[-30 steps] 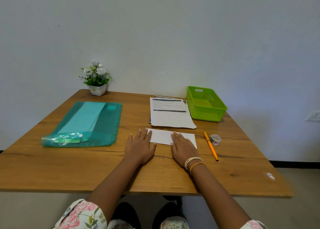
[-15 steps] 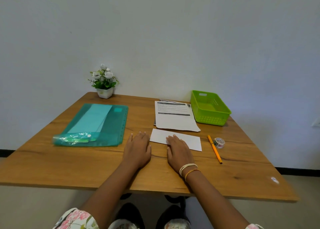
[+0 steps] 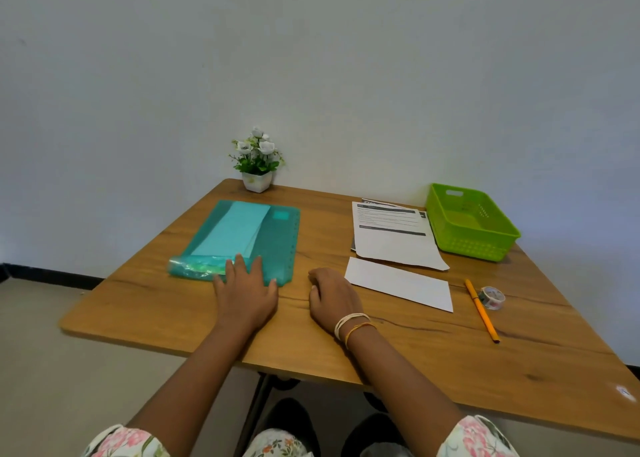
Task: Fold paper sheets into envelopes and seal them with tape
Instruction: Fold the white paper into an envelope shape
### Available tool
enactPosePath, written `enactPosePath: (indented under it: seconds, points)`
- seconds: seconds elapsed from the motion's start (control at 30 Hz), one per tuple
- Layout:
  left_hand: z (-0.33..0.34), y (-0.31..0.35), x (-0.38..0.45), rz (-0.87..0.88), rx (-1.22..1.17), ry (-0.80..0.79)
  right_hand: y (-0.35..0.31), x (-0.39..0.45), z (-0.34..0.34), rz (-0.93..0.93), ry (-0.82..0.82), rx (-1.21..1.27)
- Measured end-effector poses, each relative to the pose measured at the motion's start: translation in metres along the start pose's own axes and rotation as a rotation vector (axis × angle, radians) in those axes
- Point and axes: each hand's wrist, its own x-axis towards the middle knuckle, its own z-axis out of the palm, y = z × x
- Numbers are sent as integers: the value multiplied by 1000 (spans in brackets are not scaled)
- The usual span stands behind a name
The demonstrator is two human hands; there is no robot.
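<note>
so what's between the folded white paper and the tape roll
In the head view, an orange pencil lies on the table between the folded white paper and the tape roll, its far end close beside the roll. Nothing else sits there.

My left hand [image 3: 246, 292] flat, fingertips on the teal folder [image 3: 242, 236], my right hand [image 3: 333, 297] loosely curled on the tabletop [image 3: 415, 345], folded white paper [image 3: 400, 283] just beside it, tape roll [image 3: 491, 297] touching the pencil [image 3: 481, 310]

Both forearms reach up from the bottom of the frame, floral sleeves at the lower edge. The left hand [image 3: 246, 292] lies flat at centre-left, palm down, fingers straight and slightly spread. The right hand [image 3: 331, 297], just beside it at centre, has fingers loosely curled, bangles circling the wrist.
</note>
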Motion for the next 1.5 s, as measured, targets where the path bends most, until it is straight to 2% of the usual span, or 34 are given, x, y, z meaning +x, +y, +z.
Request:
enactPosePath:
  seconds: [0.1,0.2,0.33,0.47,0.57,0.67,0.8,0.87,1.0,1.1,1.23,1.33,1.5]
  points:
    - [4,10,-1,55,20,6,2,0,2,19,29,12]
    - [7,28,-3,125,13,42,4,1,4,28,143,13]
    - [11,39,0,253,-105,53,7,8,6,36,234,-22]
    - [12,29,1,267,-267,127,5,25,3,13,116,-98]
    - [7,11,5,155,-203,203,-7,43,-4,-7,-61,-93]
    - [3,-9,9,75,-188,181,-23,61,-7,-30,-237,-140]
    - [-2,-13,9,11,-394,194,-33,80,-5,-66,-339,-251]
    - [-2,-15,10,-20,-473,212,-32,82,-3,-72,-314,-222]
    - [1,-22,13,-71,-608,205,-22,74,-1,15,-269,1]
    - [3,-21,12,-77,-611,214,-15,63,2,-4,-166,57]
    - [1,-14,9,-85,-550,240,-11,47,4,-154,-6,47]
    - [-3,-12,7,-152,-632,244,-11,34,-3,-314,77,17]
    - [-4,-16,10,-211,-779,169,-7,14,-14,-381,2,-74]
